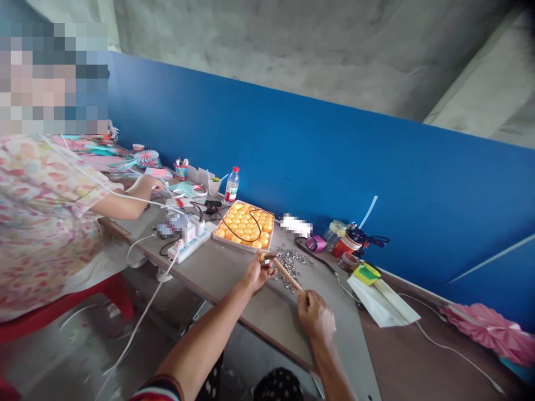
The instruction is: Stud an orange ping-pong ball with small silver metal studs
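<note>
My right hand (316, 316) is wrapped round the pale wooden handle of a hammer (288, 275). The handle slants up and left across the table, and its dark head ends right at the fingers of my left hand (258, 272). Those fingers are closed; a small yellow-orange patch shows at their tips, too small to name. Just behind both hands lies a scattered heap of small shiny metal pieces (292, 259). Beyond my left hand is a shallow white box (214, 236) of round orange balls (244, 223), with a black cable across it.
A power strip (190, 245) with plugs and a bottle (232, 185) stand left of the box. A co-worker's arm (125, 205) reaches over the table at left. Along the blue partition (292, 150) sit a purple roll (316, 243), jars and a yellow-green box (366, 273) by white paper.
</note>
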A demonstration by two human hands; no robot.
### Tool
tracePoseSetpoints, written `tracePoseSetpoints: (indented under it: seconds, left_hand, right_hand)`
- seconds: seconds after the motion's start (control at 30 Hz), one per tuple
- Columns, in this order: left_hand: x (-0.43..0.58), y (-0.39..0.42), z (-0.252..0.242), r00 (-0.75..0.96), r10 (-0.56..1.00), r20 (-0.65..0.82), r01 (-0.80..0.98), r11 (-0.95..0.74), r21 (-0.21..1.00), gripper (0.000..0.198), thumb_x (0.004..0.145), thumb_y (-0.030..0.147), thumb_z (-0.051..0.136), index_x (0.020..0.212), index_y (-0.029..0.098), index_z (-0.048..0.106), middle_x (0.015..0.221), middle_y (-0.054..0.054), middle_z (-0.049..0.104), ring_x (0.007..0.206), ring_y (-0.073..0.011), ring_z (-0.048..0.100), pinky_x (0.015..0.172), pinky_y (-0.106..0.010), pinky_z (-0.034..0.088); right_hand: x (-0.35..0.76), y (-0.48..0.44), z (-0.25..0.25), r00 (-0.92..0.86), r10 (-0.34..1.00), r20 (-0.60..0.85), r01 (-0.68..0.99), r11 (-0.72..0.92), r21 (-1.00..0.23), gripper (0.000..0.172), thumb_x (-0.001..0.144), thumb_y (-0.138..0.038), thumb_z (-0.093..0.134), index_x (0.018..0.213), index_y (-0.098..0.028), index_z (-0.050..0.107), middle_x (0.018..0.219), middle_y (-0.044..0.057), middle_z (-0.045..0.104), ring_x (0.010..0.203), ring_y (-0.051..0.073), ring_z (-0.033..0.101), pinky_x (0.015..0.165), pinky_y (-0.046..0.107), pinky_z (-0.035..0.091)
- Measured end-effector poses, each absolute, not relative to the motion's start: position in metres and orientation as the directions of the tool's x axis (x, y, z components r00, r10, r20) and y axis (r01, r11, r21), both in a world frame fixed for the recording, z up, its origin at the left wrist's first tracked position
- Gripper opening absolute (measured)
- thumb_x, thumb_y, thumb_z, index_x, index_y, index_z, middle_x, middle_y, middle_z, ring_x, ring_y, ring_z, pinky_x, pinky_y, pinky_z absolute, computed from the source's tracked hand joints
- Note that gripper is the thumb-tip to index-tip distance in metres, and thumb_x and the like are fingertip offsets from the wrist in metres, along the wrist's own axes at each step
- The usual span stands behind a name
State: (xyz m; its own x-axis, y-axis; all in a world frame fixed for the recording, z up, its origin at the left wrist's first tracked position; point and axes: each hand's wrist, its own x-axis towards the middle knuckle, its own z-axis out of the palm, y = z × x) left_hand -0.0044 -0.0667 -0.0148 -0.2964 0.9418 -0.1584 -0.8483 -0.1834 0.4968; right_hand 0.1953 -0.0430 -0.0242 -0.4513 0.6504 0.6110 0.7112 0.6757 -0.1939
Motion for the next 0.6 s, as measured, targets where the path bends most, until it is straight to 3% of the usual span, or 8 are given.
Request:
tracePoseSetpoints:
  seconds: [0.13,0.3,0.43,0.6]
  left_hand:
    - [-0.0043,-0.0659,-0.0133,-0.324,0.924,-0.202,-0.852,-0.192,0.487,0.037,0.085,0.052,0.042,0.072,0.018,0.048,0.050,0.002,0.050,0.038,-0.0095,0.041,0.057,-0.030,0.043]
    - [-0.0066,-0.0651,-0.0156,-0.327,0.926,-0.188,-0.858,-0.208,0.471,0.033,0.085,0.048,0.044,0.076,0.018,0.051,0.050,0.003,0.048,0.041,-0.0097,0.042,0.057,-0.028,0.042]
    - [-0.0081,-0.0641,-0.0169,-0.305,0.928,-0.214,-0.866,-0.176,0.469,0.036,0.088,0.047,0.036,0.072,0.017,0.049,0.050,0.002,0.048,0.039,-0.0088,0.039,0.058,-0.030,0.044]
    - [-0.0067,-0.0652,-0.0161,-0.301,0.931,-0.208,-0.864,-0.174,0.472,0.038,0.089,0.046,0.036,0.070,0.016,0.049,0.050,0.002,0.049,0.039,-0.0085,0.038,0.059,-0.029,0.044]
  right_hand:
    - [0.1959,-0.0430,-0.0240,-0.387,0.620,0.683,0.695,0.683,-0.226,0.038,0.090,-0.040,0.033,0.069,-0.018,0.056,0.060,0.002,0.056,0.058,0.014,0.053,0.055,0.023,0.032]
    - [0.1947,-0.0451,-0.0209,-0.483,0.633,0.605,0.702,0.693,-0.165,0.035,0.089,-0.039,0.039,0.066,-0.019,0.055,0.062,0.002,0.059,0.059,0.014,0.053,0.055,0.024,0.030]
    - [0.1952,-0.0453,-0.0210,-0.424,0.593,0.685,0.684,0.705,-0.186,0.037,0.090,-0.039,0.035,0.066,-0.018,0.054,0.059,0.002,0.056,0.059,0.014,0.052,0.058,0.024,0.032]
    - [0.1938,-0.0432,-0.0234,-0.449,0.640,0.624,0.733,0.663,-0.153,0.035,0.088,-0.040,0.040,0.065,-0.018,0.055,0.061,0.002,0.058,0.056,0.012,0.051,0.054,0.024,0.029]
